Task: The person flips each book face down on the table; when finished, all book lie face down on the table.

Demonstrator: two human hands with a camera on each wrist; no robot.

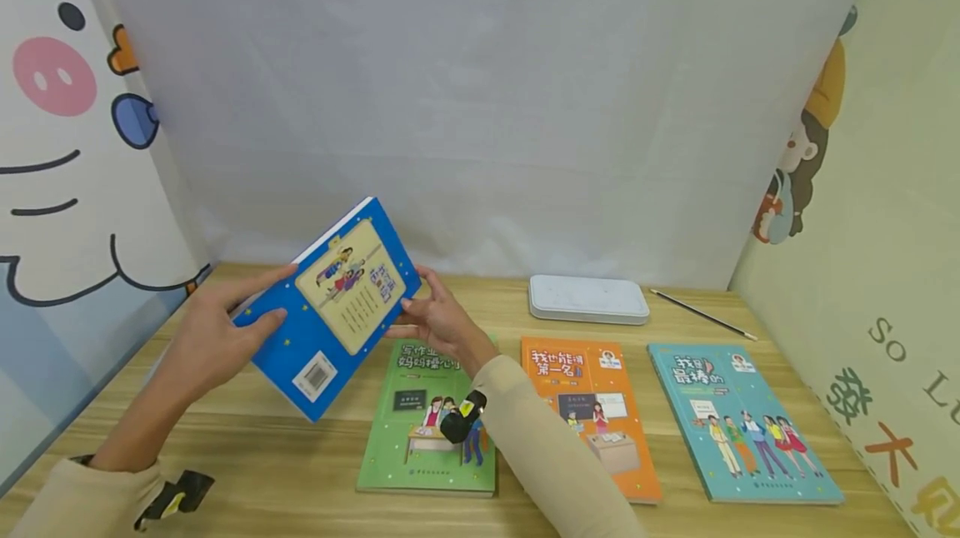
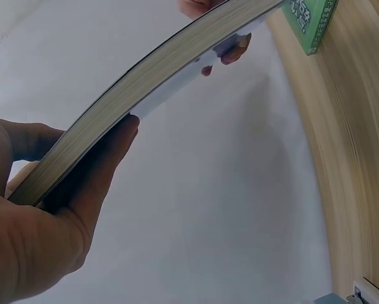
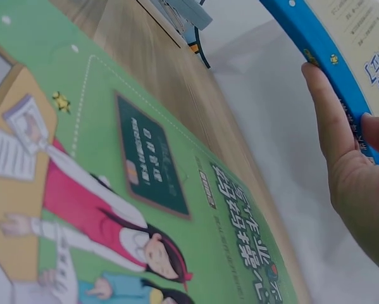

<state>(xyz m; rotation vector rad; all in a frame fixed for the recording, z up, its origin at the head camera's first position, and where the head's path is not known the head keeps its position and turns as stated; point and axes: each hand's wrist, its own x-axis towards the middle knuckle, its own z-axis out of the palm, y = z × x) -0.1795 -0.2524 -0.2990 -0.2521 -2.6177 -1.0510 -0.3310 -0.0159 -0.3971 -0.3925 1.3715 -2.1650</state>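
Both hands hold a blue book [image 1: 288, 355] tilted above the table, its back cover with a cream panel and barcode facing the head camera. The left hand [image 1: 213, 334] grips the book's left end, thumb on the back cover. In the left wrist view, the page edges [image 2: 145, 76] run between that hand's thumb and fingers. At the opposite end, by the spine, the right hand [image 1: 442, 317] pinches the book between thumb and fingers. Below the right hand lies a green book [image 1: 427, 471], partly covered by that hand and forearm in the head view.
An orange book [image 1: 637, 471] and a teal book [image 1: 750, 405] lie to the right on the wooden table [image 1: 300, 471]. Behind them are a white case [image 1: 588, 301] and a dark pencil [image 1: 705, 315]. A pale curtain [image 1: 480, 105] closes off the back.
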